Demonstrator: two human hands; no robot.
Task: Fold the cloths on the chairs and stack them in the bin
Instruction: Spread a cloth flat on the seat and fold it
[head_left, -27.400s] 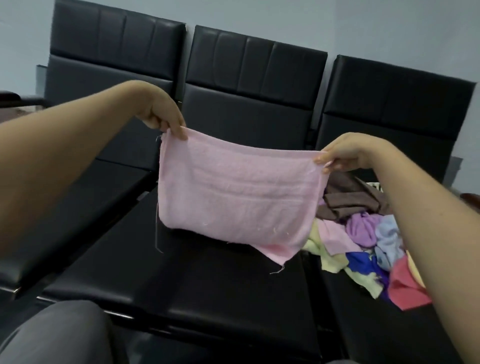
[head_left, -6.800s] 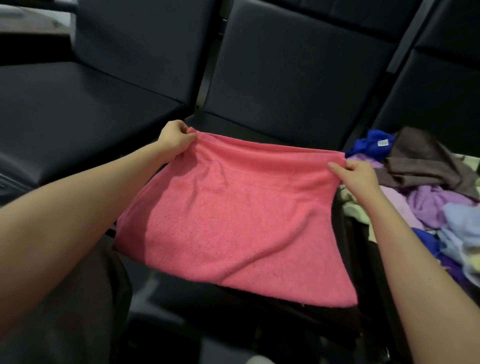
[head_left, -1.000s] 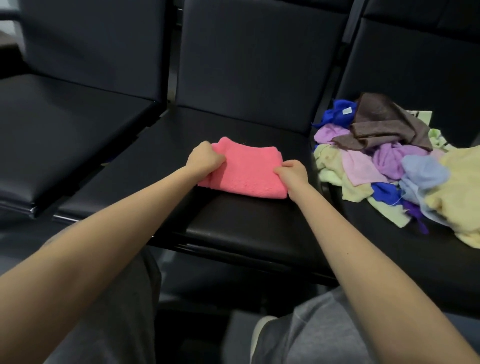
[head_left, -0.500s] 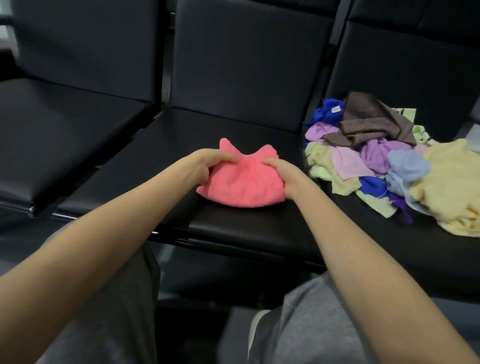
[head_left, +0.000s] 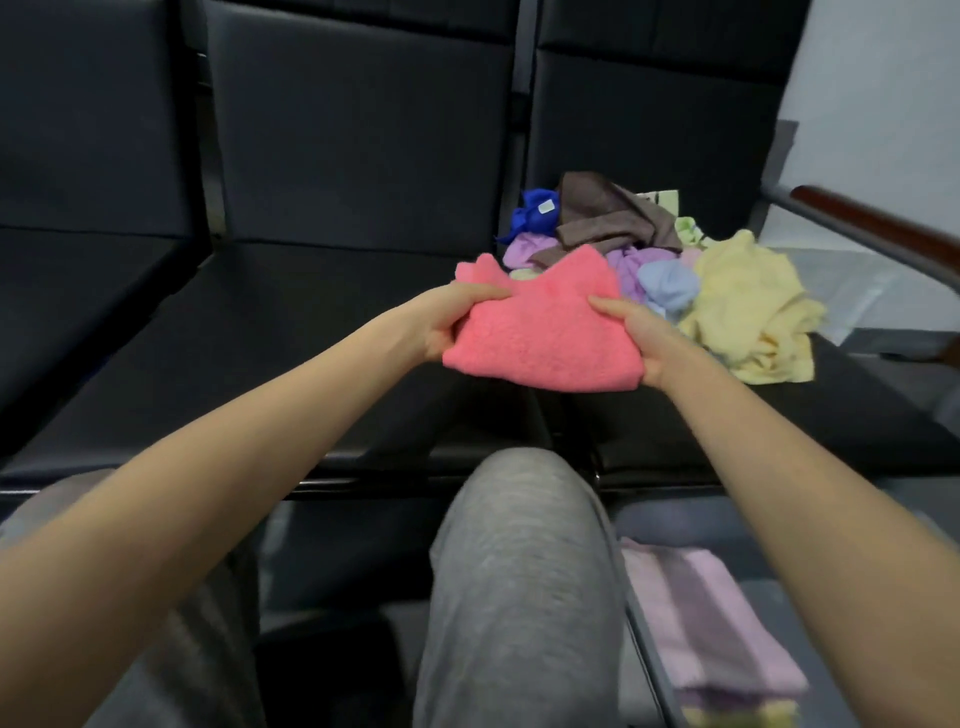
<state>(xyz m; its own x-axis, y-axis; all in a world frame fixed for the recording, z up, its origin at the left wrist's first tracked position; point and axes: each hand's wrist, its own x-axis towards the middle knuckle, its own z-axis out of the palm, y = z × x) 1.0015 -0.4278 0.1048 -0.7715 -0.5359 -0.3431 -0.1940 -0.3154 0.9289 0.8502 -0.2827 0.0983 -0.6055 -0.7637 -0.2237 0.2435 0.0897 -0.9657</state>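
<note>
Coral-pink terry cloth (head_left: 540, 338), folded into a chunky little bundle, sits between both hands and looks lifted off the seats, roughly above where the middle chair (head_left: 260, 338) meets the right chair (head_left: 857, 415). The left hand (head_left: 447, 322) grips its left edge, thumb on top and the fingers curled under and out of sight. The right hand (head_left: 639, 338) does the same on the right edge, thumb lying flat across the top. So both hands are clamped on the same cloth, one per side, with the cloth's width keeping them apart. Its two far corners poke up like little ears.

Right behind it on the right chair is the messy unfolded pile: a brown cloth (head_left: 608, 213) on top, a blue cloth (head_left: 532, 218) with a white tag at the back left, some purple bits, a light blue cloth (head_left: 667, 283) and a big yellow cloth (head_left: 743, 301) spilling toward the front.

Down at the lower right, past the grey trouser knee (head_left: 519, 571), is the bin (head_left: 647, 665), with a folded pale pink cloth (head_left: 711, 634) lying in it. The bin is well below and nearer than the held cloth. A dark wooden armrest (head_left: 872, 223) runs along the far right.
</note>
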